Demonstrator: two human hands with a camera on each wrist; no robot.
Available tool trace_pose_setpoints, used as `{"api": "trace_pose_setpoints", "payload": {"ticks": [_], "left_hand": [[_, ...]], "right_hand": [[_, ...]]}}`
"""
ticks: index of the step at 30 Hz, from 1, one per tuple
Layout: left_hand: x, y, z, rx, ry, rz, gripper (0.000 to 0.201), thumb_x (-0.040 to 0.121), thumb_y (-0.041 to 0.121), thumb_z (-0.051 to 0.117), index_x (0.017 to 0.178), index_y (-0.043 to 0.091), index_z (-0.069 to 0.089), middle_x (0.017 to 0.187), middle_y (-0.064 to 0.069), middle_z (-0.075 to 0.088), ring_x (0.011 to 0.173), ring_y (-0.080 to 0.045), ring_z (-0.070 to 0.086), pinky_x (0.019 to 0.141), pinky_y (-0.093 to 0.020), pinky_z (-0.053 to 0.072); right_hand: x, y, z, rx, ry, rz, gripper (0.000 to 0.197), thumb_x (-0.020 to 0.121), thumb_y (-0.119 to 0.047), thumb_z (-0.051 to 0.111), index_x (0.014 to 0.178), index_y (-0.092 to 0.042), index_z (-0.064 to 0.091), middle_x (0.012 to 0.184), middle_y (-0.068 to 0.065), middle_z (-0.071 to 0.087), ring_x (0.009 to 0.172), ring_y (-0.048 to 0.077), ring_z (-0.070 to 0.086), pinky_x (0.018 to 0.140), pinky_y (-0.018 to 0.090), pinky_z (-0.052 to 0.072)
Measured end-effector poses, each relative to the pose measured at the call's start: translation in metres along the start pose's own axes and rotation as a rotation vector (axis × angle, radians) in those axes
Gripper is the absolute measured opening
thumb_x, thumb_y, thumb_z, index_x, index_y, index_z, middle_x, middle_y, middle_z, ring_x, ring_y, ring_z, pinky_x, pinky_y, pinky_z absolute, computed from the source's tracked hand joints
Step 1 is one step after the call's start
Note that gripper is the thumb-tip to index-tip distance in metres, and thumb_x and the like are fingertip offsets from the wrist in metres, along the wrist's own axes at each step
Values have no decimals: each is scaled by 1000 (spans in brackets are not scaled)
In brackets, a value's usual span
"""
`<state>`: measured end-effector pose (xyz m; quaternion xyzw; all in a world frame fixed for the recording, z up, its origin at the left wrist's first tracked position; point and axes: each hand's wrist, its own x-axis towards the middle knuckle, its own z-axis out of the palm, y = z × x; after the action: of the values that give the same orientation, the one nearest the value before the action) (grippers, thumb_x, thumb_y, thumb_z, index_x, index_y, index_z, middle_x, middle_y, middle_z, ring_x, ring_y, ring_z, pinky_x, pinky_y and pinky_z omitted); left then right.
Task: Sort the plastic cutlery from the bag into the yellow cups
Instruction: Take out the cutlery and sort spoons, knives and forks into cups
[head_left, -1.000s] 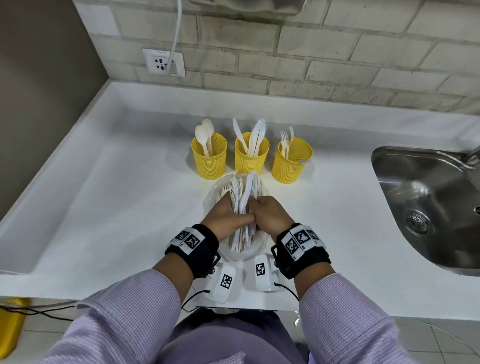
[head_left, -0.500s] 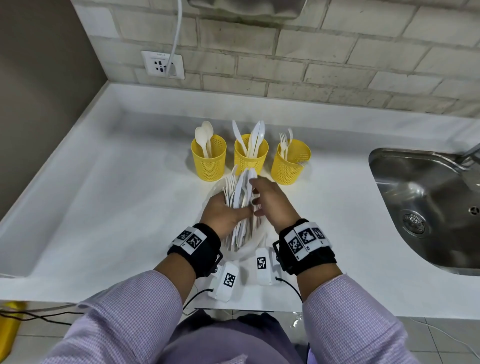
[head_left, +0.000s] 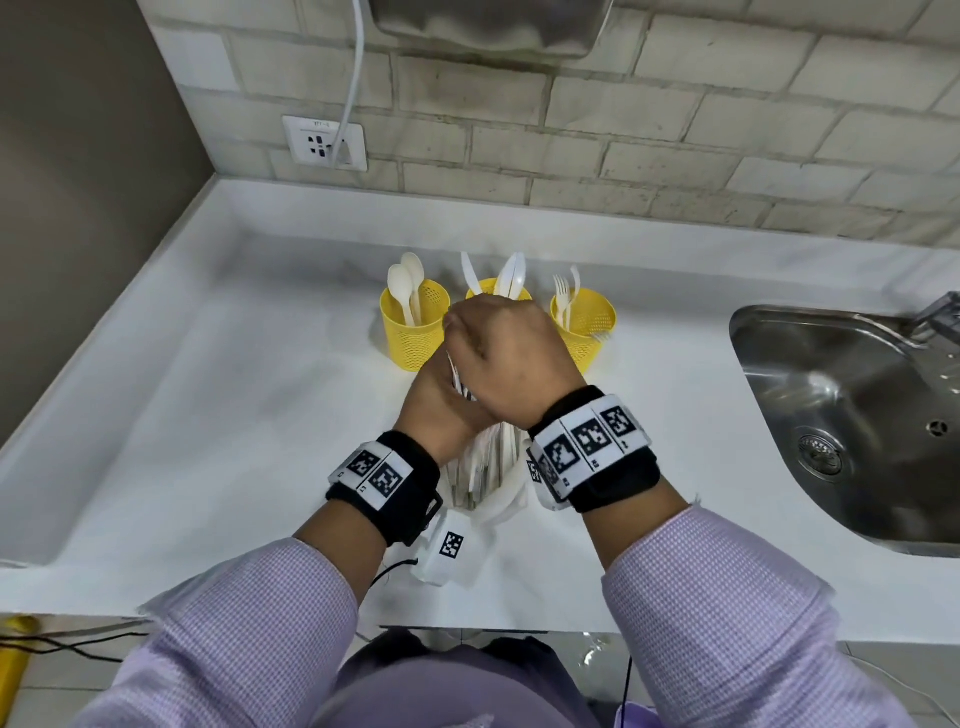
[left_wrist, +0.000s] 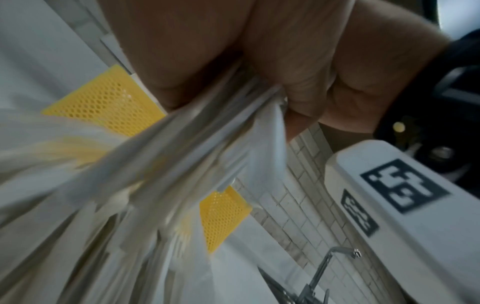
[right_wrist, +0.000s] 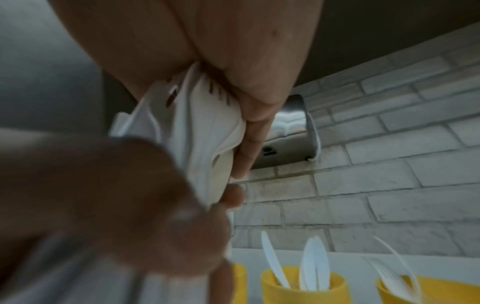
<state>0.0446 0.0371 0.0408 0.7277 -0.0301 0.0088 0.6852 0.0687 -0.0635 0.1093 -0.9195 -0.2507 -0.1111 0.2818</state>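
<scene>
Three yellow mesh cups stand in a row at the back of the counter. The left cup (head_left: 415, 338) holds spoons, the right cup (head_left: 587, 322) holds forks, and the middle cup (right_wrist: 302, 288) holds knives and is mostly hidden in the head view. My left hand (head_left: 441, 410) grips the clear bag of white cutlery (head_left: 483, 478) upright on the counter, fingers wrapped round the bundle (left_wrist: 182, 164). My right hand (head_left: 501, 353) is raised above the bag in front of the middle cup. It holds a few white cutlery pieces (right_wrist: 197, 131), with fork tines and a spoon bowl showing.
A steel sink (head_left: 852, 415) with a tap is sunk into the counter at right. A wall socket (head_left: 324, 143) with a cable and a hand dryer (head_left: 488, 26) are on the brick wall behind. A plain wall closes the left side.
My right hand has lifted off the top of the bundle and moved up toward the cups with cutlery in it. My left hand still holds the bag.
</scene>
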Motion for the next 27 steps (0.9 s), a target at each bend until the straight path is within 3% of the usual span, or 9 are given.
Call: {"api": "trace_pose_setpoints", "payload": {"ticks": [3, 5, 7, 9, 12, 16, 18, 22, 27], "left_hand": [[5, 13, 1, -19, -45, -28, 51, 68, 42, 82, 108, 25, 55, 98, 14, 61, 93, 16, 61, 82, -6, 44], [5, 10, -3, -69, -6, -31, 50, 77, 20, 86, 118, 11, 59, 103, 7, 69, 99, 6, 66, 85, -11, 47], [3, 10, -11, -81, 67, 0, 51, 80, -9, 78, 127, 2, 59, 112, -4, 74, 106, -10, 70, 87, -21, 53], [3, 16, -17, -111, 114, 16, 54, 79, -13, 75, 129, 1, 59, 116, -10, 74, 107, -21, 71, 90, -31, 56], [9, 31, -17, -134, 146, 30, 48, 78, -15, 76, 122, -4, 61, 102, -7, 75, 93, -16, 73, 81, -29, 58], [8, 47, -7, -112, 159, 109, 44, 77, -11, 79, 118, -1, 64, 106, -7, 75, 98, -15, 74, 83, -25, 57], [6, 53, -4, -107, 171, 119, 47, 76, -10, 81, 118, 0, 64, 108, -8, 75, 100, -16, 73, 85, -25, 57], [6, 55, -1, -108, 157, 133, 52, 74, -5, 85, 121, 3, 63, 112, -7, 74, 106, -18, 72, 95, -35, 57], [5, 47, 7, -124, 167, 106, 54, 75, -5, 84, 124, 3, 63, 116, -7, 74, 111, -19, 71, 100, -39, 55]], "right_hand": [[0, -7, -2, 100, 23, -20, 49, 96, -40, 39, 104, -8, 75, 104, 8, 74, 97, 26, 67, 85, 35, 51], [-2, 0, -6, 248, 93, 49, 50, 97, -41, 50, 131, -8, 66, 137, 7, 64, 129, 20, 58, 107, 29, 43], [-10, 8, -10, 502, 161, 185, 65, 91, -50, 54, 144, -13, 56, 150, 2, 53, 140, 11, 47, 114, 29, 39], [-23, 17, -7, 791, 163, 332, 80, 80, -56, 60, 149, -17, 48, 150, -2, 50, 139, 7, 46, 110, 29, 43], [-43, 30, 5, 834, -89, 376, 102, 73, -59, 74, 158, -28, 28, 159, -10, 37, 144, 5, 39, 114, 34, 42], [-49, 29, 10, 948, -273, 267, 86, 81, -22, 82, 150, -20, 32, 146, -11, 50, 136, -6, 46, 108, 17, 39], [-47, 32, 8, 1060, -304, 240, 79, 84, -4, 78, 150, -15, 36, 147, -4, 54, 140, 5, 47, 113, 26, 40], [-40, 43, 13, 1012, -279, 289, 63, 81, -4, 81, 138, -7, 54, 133, 11, 67, 128, 25, 61, 112, 51, 44], [-38, 43, 21, 882, -190, 306, 46, 75, -5, 75, 119, -4, 63, 115, 11, 74, 115, 21, 69, 103, 49, 54]]}}
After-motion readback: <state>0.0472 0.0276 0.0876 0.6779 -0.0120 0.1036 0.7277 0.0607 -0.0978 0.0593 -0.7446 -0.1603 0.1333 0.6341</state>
